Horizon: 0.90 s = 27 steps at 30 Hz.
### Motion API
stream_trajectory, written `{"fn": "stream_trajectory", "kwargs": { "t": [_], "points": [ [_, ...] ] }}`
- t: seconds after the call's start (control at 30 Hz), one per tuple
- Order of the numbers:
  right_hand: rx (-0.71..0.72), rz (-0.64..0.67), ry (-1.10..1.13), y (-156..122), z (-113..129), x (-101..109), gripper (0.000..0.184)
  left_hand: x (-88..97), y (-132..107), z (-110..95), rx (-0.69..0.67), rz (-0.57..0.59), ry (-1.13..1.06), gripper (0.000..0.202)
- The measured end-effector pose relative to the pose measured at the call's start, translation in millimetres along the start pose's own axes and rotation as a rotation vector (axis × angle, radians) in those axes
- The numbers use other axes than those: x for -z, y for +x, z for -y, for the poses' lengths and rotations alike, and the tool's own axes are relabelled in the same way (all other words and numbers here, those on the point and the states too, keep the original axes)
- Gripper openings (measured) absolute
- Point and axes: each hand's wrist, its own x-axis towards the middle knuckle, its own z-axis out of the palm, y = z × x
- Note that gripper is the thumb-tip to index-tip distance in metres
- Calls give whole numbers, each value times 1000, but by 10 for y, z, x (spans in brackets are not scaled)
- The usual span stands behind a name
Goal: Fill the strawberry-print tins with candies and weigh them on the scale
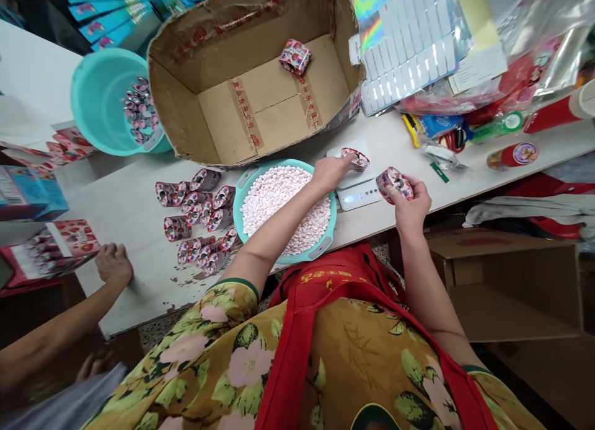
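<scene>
My left hand [332,171] reaches across the basin, its fingers pinched at the edge of a small oval printed tin [357,160] on the white digital scale [356,197]. To the right, my right hand [413,208] grips another printed tin [393,182], tilted beside the scale's lit display. Below my left forearm lies a turquoise basin [238,214] full of small pale pink candies [274,197]. Several matching tins [204,213] stand in a cluster left of the basin. Whether the held tins contain anything is hard to make out.
A large open carton [260,117] behind the basin holds one tin [295,56]. A turquoise bucket [95,101] holds small metallic pieces. Label sheets [409,46], a yellow cutter [411,131] and plastic packaging lie at right. A co-worker's hand [114,264] rests at the table's left edge.
</scene>
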Motion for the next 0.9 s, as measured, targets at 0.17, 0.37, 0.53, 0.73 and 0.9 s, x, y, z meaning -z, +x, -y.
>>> {"fn": "stream_trajectory", "kwargs": {
  "t": [0.17, 0.37, 0.53, 0.73, 0.9],
  "points": [
    [103, 86, -137, 522, -156, -158, 44, -38, 225, -117, -80, 111, 382, 12],
    [176, 288, -186, 793, -191, -840, 43, 689, -519, -269, -49, -111, 162, 5],
    [274, 319, -187, 347, 72, -839, 65, 866, -1263, -269, 23, -137, -73, 6],
    [23, 822, -169, -657, 490, -489, 52, 760, -1559, -113, 146, -68, -531, 23],
    [-140, 858, -137, -853, 662, -582, 52, 816, -1400, 148, 442, -208, -985, 62]
  ]
}}
